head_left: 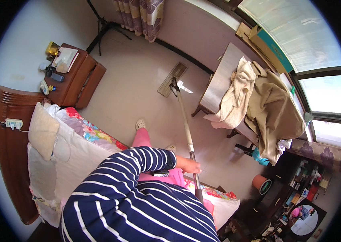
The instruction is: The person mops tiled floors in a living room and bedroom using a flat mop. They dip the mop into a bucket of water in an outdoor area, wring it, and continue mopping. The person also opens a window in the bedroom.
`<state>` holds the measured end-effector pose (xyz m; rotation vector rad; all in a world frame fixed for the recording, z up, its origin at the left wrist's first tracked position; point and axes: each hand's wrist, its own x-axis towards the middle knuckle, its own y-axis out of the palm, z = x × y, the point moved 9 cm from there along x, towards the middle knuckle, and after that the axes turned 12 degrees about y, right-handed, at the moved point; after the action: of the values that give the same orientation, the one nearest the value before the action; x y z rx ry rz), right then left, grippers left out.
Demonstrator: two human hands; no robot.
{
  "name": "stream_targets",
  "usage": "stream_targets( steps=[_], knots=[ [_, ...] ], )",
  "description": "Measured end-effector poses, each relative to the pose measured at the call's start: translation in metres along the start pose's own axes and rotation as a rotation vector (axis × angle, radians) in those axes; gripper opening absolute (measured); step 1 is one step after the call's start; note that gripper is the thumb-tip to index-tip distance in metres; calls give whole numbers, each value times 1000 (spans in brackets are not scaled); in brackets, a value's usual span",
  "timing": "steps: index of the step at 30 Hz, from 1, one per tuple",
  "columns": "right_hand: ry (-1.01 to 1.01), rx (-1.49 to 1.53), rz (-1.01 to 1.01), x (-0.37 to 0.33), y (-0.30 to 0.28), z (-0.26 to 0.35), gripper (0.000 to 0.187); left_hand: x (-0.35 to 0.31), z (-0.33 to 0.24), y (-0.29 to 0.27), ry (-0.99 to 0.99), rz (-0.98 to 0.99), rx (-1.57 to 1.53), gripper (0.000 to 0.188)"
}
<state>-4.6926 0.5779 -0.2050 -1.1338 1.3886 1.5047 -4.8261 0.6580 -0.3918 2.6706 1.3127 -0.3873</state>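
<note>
My left hand [189, 165] is closed around the dark lower grip of a flat mop's handle [185, 123]. The pole runs up and slightly left to the mop's flat rectangular head [173, 79], which lies on the tiled floor [126, 76]. My left arm, in a navy sleeve with white stripes [118, 173], reaches across my front. The near end of the pole passes down beside my striped clothing. My right hand does not show. Light perforated clogs [140, 124] and pink trouser legs [141, 138] are below me.
A bed [73, 157] with floral bedding lies left, beside a wooden nightstand [75, 80]. A black stand [102, 24] is at the back. On the right, a table [222, 76] carries towels and brown cloth [273, 109]. Further down are an orange bin [261, 184] and dark cabinets [269, 201].
</note>
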Motion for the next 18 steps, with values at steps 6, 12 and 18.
stream_targets(
  steps=[6, 12, 18],
  knots=[
    [187, 401, 292, -34, 22, -1, 53, -22, -4, -79, -152, -512, 250, 35],
    [441, 419, 700, 5, 107, 42, 59, -55, 21, -192, -330, -950, 134, 25],
    [188, -463, 643, 25, 217, 80, 65, -134, -34, -191, -36, -1067, -817, 78]
  ],
)
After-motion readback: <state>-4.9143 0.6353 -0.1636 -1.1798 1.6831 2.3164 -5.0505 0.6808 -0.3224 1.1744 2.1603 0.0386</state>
